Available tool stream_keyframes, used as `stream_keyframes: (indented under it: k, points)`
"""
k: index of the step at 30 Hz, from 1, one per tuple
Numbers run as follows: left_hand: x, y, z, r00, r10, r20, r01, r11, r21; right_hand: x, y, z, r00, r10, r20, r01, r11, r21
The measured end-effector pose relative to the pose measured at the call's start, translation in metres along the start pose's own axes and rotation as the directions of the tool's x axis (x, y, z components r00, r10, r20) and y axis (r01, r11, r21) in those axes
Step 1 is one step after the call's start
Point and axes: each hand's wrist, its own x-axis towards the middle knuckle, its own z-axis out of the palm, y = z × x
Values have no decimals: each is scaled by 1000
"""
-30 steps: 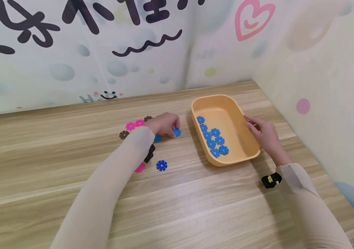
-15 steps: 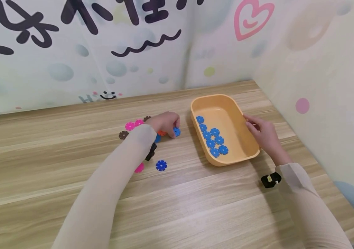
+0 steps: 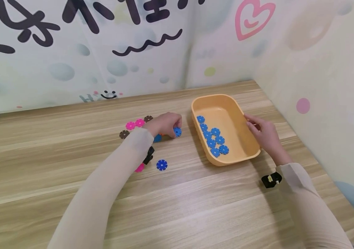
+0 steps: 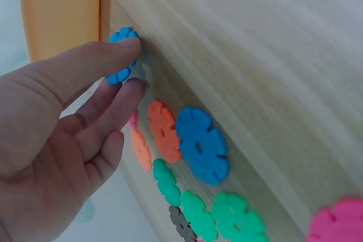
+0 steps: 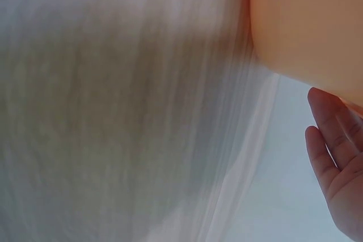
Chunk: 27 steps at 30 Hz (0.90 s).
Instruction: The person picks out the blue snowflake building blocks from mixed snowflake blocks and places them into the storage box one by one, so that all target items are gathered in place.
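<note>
Between thumb and fingers my left hand [image 3: 167, 124] pinches a light-blue notched plastic disc [image 3: 177, 131], just left of the orange plastic basin [image 3: 226, 162]. The left wrist view shows this blue disc [image 4: 122, 77] at the fingertips. Below it on the table lie another blue disc [image 4: 198, 147], orange discs [image 4: 163, 130] and green discs [image 4: 235, 222]. My right hand [image 3: 265, 136] holds the basin's right rim, with its fingers [image 5: 329, 120] against the outer wall in the right wrist view. Several light-blue discs [image 3: 215, 131] lie along the basin's left side.
A dark-blue disc [image 3: 161, 165] lies alone on the wooden table [image 3: 195, 207], near a pink disc [image 3: 139, 167]. Pink discs [image 3: 130, 126] and brown discs [image 3: 124, 134] lie beyond my left forearm. Walls [image 3: 152, 76] border the table at the back and right.
My left hand has shifted very slightly right with the blue disc in its pinch. The right hand and the basin stay where they were.
</note>
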Motion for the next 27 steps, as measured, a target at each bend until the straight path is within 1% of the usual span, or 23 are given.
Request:
stream_keyframes:
  k: [8,11,14,19,24,27]
  points:
    - [-3,3,-6,999,26,-28,-28,998,-60,0,-2,-2,1000,19,8,-19,1000,1]
    - [-5,5,-9,999,43,-29,-44,997,-66,0,-2,-3,1000,19,8,-19,1000,1]
    - [-9,8,-14,997,74,-34,-76,996,-56,1,-3,-2,1000,16,9,-16,1000,-4]
    - [-16,17,-25,991,128,-43,-131,990,-58,0,-3,-3,1000,24,19,-24,1000,6]
    - [-21,28,-38,983,174,-55,-178,980,-88,-1,-2,-3,999,26,24,-26,1000,6]
    - [-23,35,-43,980,189,-65,-196,975,-109,-1,-2,-2,1000,21,20,-21,1000,-1]
